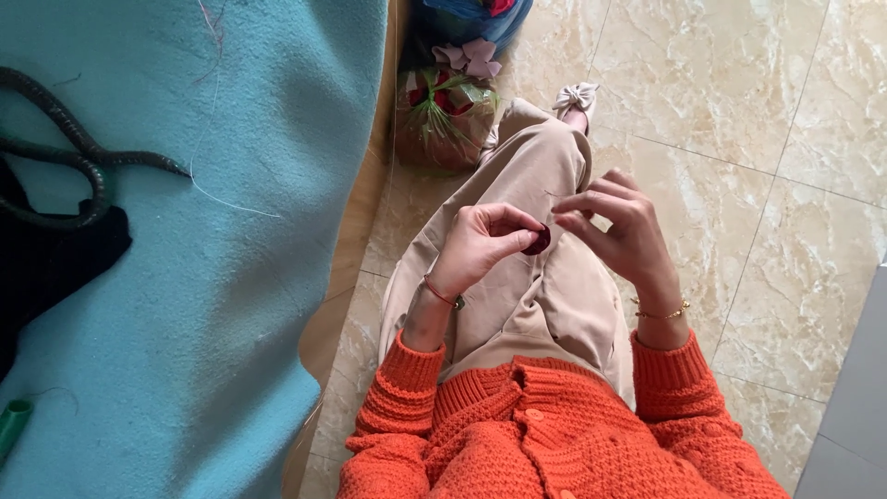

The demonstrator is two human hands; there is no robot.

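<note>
Broadly, a teal blanket (185, 277) fills nine o'clock, marble floor (739, 111) three o'clock. Centrally, over the lap, the left hand (476, 248) pinches a dark red disc (537, 241), perhaps a button; the right hand (621, 231), fingertips together, steadies its edge.

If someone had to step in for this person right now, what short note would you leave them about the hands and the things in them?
Left hand: raised over the lap, thumb and fingers pinching a small round dark red piece, possibly a button or a scrap of fabric; too small to tell.
Right hand: fingertips meet at the same piece from the other side; whether it holds a needle or thread cannot be seen.
Nearby: a teal fleece blanket with a loose white thread and a dark braided cord lies on the left hand's side.
Done: the piece is in hand.
Left: how far the handwork has got cannot be read from this view.
</note>
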